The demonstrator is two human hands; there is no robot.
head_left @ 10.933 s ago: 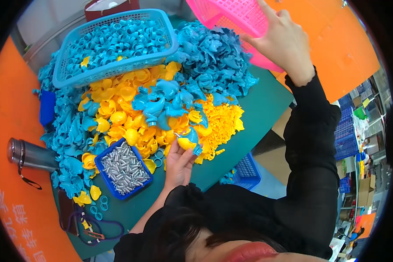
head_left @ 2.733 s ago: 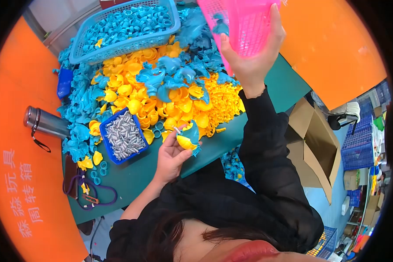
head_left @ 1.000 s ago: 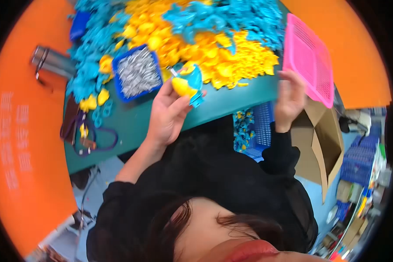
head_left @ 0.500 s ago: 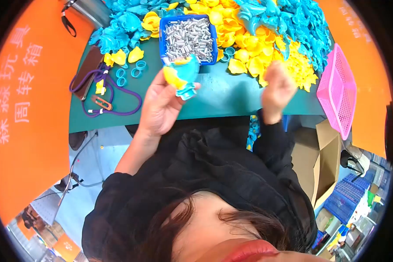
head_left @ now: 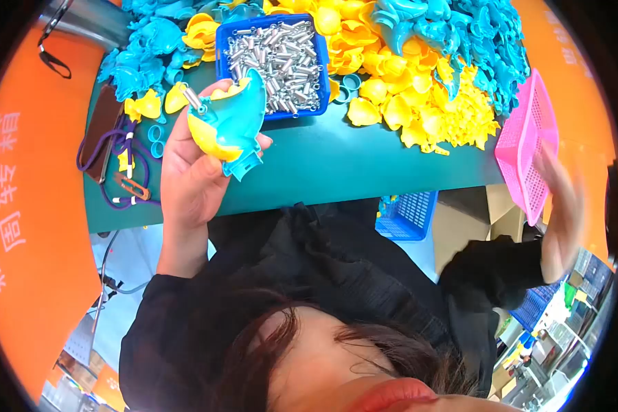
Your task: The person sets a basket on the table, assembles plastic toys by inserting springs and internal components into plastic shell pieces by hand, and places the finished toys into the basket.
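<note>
My left hand [head_left: 196, 175] is closed around a half-round toy shell [head_left: 230, 123] of teal and yellow plastic, with a short teal collar at its lower end. A small metal spring [head_left: 193, 98] sticks out at the shell's upper left edge. Just right of the shell stands a blue basket [head_left: 323, 89] filled with metal springs [head_left: 271, 65]. My right hand [head_left: 562, 213] is far to the right, in front of the pink basket [head_left: 505, 161], smeared by motion. Whether its fingers hold anything does not show.
Heaps of yellow parts [head_left: 398, 103] and teal parts [head_left: 474, 41] cover the back of the green table [head_left: 309, 165]. At the left lie a purple cord [head_left: 82, 154], a brown case [head_left: 105, 123] and teal rings [head_left: 156, 141]. Below the table is another blue basket [head_left: 415, 216].
My right hand has swung from beside the yellow heap out to the pink basket. The left hand with the shell sits further left, and a spring now shows at the shell's edge. The view shifted.
</note>
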